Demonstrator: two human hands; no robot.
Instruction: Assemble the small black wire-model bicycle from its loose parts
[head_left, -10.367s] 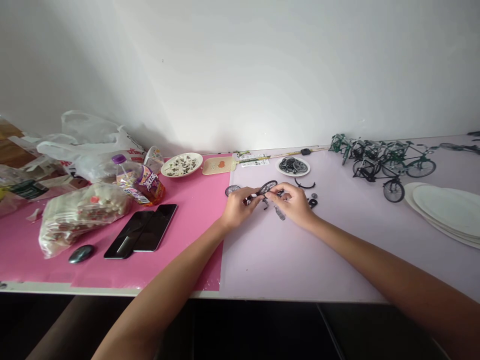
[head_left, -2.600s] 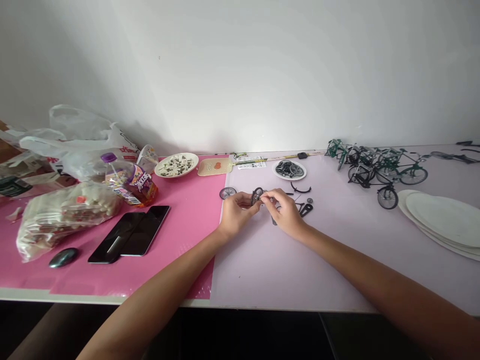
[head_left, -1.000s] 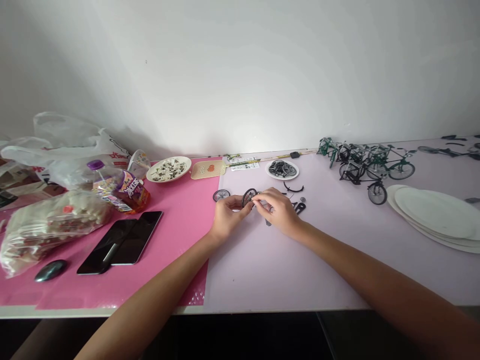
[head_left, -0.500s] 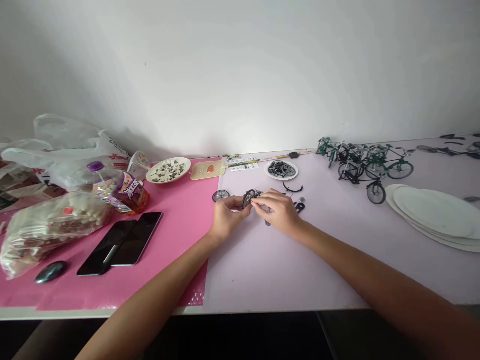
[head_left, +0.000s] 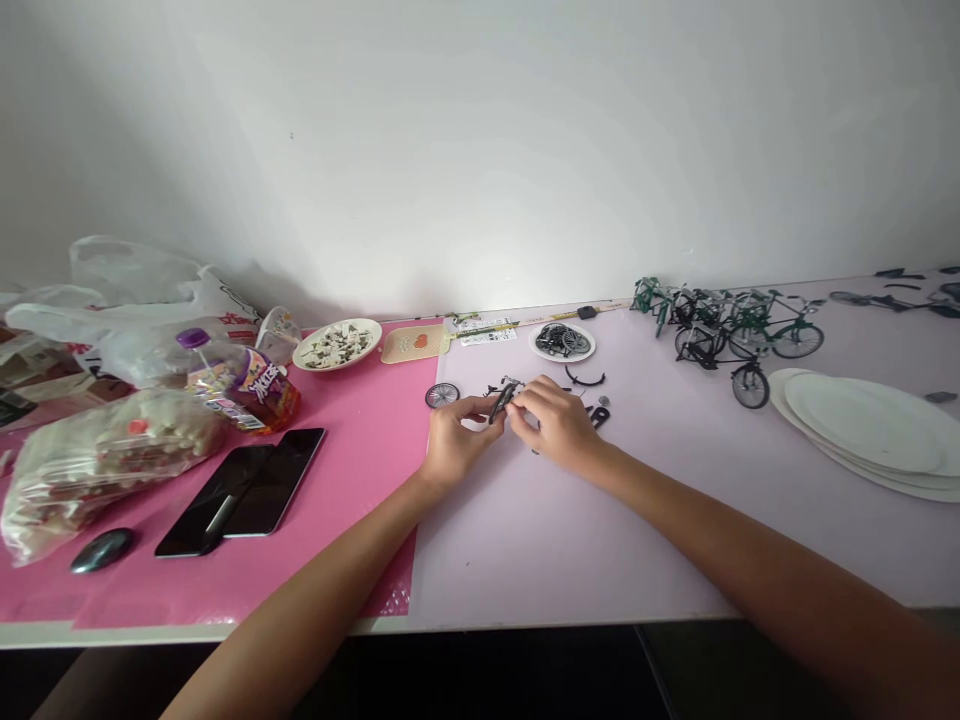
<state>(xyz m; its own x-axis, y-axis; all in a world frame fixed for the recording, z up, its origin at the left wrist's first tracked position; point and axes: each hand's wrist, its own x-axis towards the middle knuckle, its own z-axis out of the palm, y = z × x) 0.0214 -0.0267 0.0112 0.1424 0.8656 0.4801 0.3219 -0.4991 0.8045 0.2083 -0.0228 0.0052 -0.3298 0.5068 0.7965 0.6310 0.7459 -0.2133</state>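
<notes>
We hold a dark toy bicycle part [head_left: 502, 404] between our hands, just above the pale half of the table [head_left: 517, 540], its wheel tilted and turned nearly edge-on. Our left hand [head_left: 456, 436] grasps it from the left between thumb and fingers; our right hand [head_left: 555, 420] pinches it from the right, though the exact spot under those fingertips is hidden from us. Just beyond our left hand lies a loose spoked wheel [head_left: 442, 396]. Beside our right hand we see a black slotted piece [head_left: 599, 416], a small grey disc [head_left: 604, 400] and, farther back, a curved black strip [head_left: 585, 378]. Behind them stands a white plate [head_left: 534, 350] heaped with dark parts [head_left: 562, 341]. Well to the right, toy bicycles [head_left: 754, 325] crowd together near the wall, with stacked white plates [head_left: 870, 420] in front. On the pink side we see a tilted bottle [head_left: 244, 385], two phones [head_left: 244, 492] overlapping, and a dark mouse [head_left: 103, 550]
</notes>
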